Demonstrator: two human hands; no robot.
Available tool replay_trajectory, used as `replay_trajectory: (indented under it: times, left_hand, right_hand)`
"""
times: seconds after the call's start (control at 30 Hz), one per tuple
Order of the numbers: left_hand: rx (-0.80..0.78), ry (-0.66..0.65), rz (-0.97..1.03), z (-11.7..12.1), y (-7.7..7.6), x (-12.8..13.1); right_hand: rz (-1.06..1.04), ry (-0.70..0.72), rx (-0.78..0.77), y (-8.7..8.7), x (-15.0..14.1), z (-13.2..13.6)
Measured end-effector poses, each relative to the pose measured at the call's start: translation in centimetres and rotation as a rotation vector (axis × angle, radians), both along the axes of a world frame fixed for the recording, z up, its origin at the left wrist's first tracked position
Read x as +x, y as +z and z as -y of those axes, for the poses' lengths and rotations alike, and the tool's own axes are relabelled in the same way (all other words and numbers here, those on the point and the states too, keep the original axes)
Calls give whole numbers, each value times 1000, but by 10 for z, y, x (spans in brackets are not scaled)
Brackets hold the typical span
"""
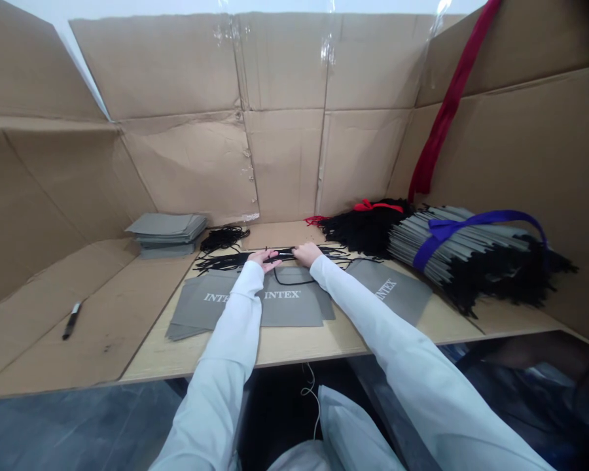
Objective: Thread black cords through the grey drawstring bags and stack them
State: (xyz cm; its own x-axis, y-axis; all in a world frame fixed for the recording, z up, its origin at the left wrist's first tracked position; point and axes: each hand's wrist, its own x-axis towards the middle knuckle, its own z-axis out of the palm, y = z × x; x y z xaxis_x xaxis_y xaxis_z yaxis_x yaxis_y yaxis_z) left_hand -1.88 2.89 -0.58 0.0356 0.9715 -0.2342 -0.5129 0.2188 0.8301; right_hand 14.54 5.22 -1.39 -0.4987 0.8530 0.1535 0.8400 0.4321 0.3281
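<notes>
White sleeves point(216, 399) reach up from the bottom of the frame, past a pale grey cloth bundle point(348, 435) at lower centre, to a light wooden board point(294, 347). At the middle of the frame the left hand point(264, 259) and right hand point(307, 254) sit close together on a loose tangle of black cords point(230, 263). The left hand's fingers point(273, 263) are spread over the strands, while the right hand is curled and pressed down on them; whether either is pinching a single cord is too small to tell. Just below the hands, grey paper bags point(292, 304) printed INTEX lie flat and overlapping on the board, with a thin black cord loop point(294, 282) resting on the middle one. Another bag point(392, 291) lies at the right of them. Upper left of the hands are a small heap of black cords point(224, 239) and a stack of folded grey bags point(167, 234). To the right sit a black cord bundle tied with red ribbon point(368, 226) and a large bag bundle tied with purple ribbon point(464, 252). A black-handled cutter point(71, 320) lies on a cardboard sheet point(73, 327) at left, and a red cloth strip point(446, 111) hangs on the cardboard wall point(285, 118).
</notes>
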Motion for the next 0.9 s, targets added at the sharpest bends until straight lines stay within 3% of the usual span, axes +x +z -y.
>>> replay_trajectory:
  times: [0.37, 0.47, 0.7, 0.9]
  left_hand:
    - [-10, -26, -199, -4, -8, 0]
    - [15, -57, -267, -6, -8, 4]
    - [142, -220, -172, 10, -3, 15]
    - [162, -217, -198, 16, -1, 17]
  right_hand:
    - [-319, -106, 297, 21, 22, 28]
    - [-405, -68, 302, 22, 21, 43]
    - [-518, 71, 282, 21, 15, 60]
    - [-482, 77, 330, 13, 20, 59]
